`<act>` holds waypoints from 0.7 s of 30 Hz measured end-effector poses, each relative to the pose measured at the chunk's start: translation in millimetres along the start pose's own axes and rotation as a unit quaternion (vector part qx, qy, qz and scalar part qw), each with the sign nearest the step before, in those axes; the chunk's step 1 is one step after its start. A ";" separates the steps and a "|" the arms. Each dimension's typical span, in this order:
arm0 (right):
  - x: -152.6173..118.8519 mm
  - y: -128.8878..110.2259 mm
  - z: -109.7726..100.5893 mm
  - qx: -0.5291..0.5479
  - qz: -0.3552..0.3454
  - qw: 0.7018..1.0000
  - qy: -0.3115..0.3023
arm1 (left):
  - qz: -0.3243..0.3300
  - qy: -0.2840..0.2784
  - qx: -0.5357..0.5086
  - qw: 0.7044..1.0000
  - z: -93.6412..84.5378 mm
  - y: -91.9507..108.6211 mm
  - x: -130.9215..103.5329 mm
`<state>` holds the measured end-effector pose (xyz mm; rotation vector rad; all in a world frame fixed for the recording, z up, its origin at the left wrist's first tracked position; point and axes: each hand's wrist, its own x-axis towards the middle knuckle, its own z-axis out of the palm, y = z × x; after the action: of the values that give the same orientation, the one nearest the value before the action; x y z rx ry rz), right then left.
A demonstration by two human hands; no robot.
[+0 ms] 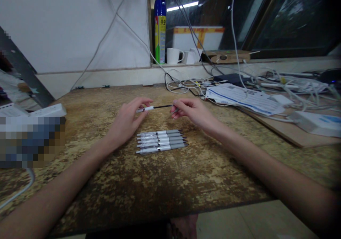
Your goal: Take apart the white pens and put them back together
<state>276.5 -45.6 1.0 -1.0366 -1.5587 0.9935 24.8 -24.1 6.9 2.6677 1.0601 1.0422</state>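
Above the tabletop, my left hand [129,114] is closed around the white barrel of a pen [148,108]. A thin dark refill [163,106] sticks out of the barrel to the right. At the refill's tip, the fingers of my right hand [188,109] are pinched together, and a small greyish pen part [174,111] shows between them, mostly hidden. Whether those fingers also grip the refill is unclear. Just below both hands lies a neat row of several white and grey click pens [162,141], points to the right.
Tangled cables [189,84], a printed sheet [239,96] and a white adapter box [317,123] lie at the right. A white power strip [48,110] is at the left. Behind, a spray can [160,32] and white mug [173,56] stand on the sill.
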 end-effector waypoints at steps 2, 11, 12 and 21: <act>1.2 -0.5 -3.6 0.014 -0.002 1.000 0.020 | -0.003 0.014 0.009 1.000 -4.6 -4.0 0.8; 1.2 -6.5 -8.1 0.027 -0.012 0.999 0.031 | -0.036 0.025 0.023 0.999 -14.6 -15.3 -2.0; 0.9 -6.4 -7.8 0.022 -0.013 0.999 0.027 | -0.037 0.019 0.022 0.999 -13.4 -15.8 -2.7; 0.7 -3.8 -5.4 -0.024 -0.048 0.998 -0.020 | -0.045 -0.007 0.012 0.999 -8.4 -12.6 -4.2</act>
<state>281.1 -45.5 5.8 -0.9713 -1.6568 0.9188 10.0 -18.7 7.0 2.6141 1.1846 0.9988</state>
